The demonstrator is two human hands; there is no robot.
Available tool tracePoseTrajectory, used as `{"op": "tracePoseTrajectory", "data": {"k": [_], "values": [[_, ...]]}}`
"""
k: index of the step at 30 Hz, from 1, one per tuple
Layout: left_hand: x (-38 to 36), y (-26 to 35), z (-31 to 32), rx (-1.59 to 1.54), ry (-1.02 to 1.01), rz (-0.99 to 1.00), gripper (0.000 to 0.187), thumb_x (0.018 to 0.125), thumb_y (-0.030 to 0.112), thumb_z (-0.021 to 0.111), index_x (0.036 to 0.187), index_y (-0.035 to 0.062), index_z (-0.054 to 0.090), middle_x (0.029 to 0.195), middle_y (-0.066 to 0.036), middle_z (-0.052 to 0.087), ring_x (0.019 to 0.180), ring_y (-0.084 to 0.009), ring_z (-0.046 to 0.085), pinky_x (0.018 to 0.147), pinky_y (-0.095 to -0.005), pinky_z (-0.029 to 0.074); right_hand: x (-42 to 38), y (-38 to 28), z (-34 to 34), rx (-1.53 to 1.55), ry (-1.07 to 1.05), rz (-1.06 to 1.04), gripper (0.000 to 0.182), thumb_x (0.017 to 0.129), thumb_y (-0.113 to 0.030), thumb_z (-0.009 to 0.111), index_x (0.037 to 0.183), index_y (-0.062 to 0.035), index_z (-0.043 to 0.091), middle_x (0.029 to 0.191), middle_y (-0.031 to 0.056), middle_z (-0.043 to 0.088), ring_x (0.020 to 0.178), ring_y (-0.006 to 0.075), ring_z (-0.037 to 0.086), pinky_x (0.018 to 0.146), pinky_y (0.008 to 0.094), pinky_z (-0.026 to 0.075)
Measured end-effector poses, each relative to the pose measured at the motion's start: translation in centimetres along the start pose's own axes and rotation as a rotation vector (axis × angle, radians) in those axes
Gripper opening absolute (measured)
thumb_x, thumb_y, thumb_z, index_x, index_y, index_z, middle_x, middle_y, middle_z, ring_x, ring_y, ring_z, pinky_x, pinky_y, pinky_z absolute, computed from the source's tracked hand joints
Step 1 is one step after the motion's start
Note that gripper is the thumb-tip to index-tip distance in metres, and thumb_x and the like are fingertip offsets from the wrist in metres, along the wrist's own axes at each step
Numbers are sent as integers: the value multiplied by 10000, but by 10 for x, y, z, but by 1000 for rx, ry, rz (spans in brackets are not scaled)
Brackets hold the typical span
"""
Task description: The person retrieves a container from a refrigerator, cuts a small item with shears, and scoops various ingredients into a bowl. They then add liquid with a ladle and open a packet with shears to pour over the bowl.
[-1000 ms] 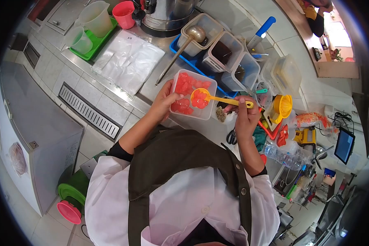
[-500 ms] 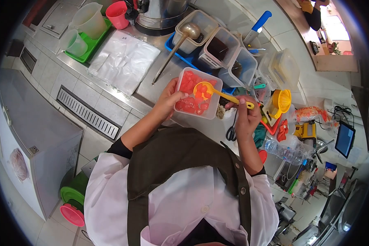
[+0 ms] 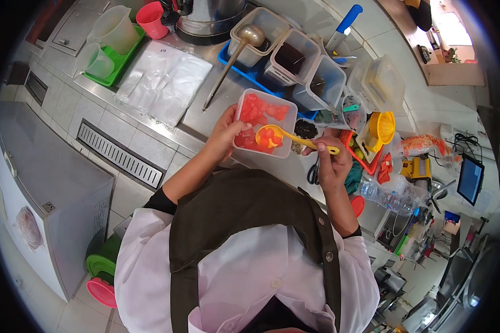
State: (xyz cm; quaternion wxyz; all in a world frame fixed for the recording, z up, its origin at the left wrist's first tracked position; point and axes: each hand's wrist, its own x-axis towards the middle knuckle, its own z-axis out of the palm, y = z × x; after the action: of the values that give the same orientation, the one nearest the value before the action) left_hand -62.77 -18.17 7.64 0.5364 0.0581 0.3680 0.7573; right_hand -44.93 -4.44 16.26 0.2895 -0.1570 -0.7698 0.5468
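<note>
My left hand [image 3: 223,133] grips the near left side of a clear plastic tub [image 3: 290,119] filled with red jelly cubes [image 3: 258,111]. My right hand [image 3: 332,162] holds the handle of a yellow spoon [image 3: 294,139]. The spoon's bowl rests in the tub's near end, loaded with red cubes. Just right of the tub, under the spoon's handle, a small cup [image 3: 304,130] of dark bits stands on the steel counter [image 3: 200,116].
Behind the tub, a blue tray [image 3: 244,69] carries clear bins and a metal ladle [image 3: 230,58]. A sheet of plastic bags [image 3: 164,77] lies to the left, by measuring jugs on a green tray [image 3: 114,69]. A yellow juicer [image 3: 382,129], scissors [image 3: 313,173] and a water bottle [image 3: 389,198] crowd the right.
The spoon went from above the tub's middle down into its near end and came up with cubes. My right hand drew slightly toward me. The left hand kept its hold.
</note>
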Motion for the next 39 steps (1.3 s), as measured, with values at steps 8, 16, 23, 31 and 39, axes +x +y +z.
{"op": "tracePoseTrajectory", "data": {"k": [8,16,23,31,39], "values": [[-1,-5,-4,29,10,26,525,744,67,553,1233,-19,383,1112,-130,545,996,-184,575,855,-302,490,2,2,-2,-191,-136,-113,69,883,3,519,907,32,577,774,119,609,682,155,611,621,259,480],[-2,-7,-8,-13,0,-11,530,755,77,547,1248,-22,379,1132,-133,544,1026,-187,565,871,-302,473,4,10,2,304,183,369,100,909,-66,510,916,28,545,777,113,594,592,177,603,542,285,509],[2,-10,-4,34,-5,-21,530,756,86,553,1251,-10,387,1142,-126,538,1029,-182,557,863,-301,470,1,21,-6,277,261,361,144,921,-99,503,918,42,527,836,130,585,544,193,601,504,302,523],[12,-27,-3,63,-28,-79,517,756,87,553,1241,1,397,1141,-116,538,1028,-180,548,844,-296,468,-16,15,-20,206,325,264,138,925,-99,499,931,37,523,851,127,581,611,199,617,566,304,531],[9,-25,-3,87,21,-76,500,749,89,545,1217,-1,395,1121,-134,536,1018,-205,550,839,-350,488,-45,17,-47,269,664,220,164,927,-127,506,920,37,517,774,112,569,599,199,616,561,309,527]]}}
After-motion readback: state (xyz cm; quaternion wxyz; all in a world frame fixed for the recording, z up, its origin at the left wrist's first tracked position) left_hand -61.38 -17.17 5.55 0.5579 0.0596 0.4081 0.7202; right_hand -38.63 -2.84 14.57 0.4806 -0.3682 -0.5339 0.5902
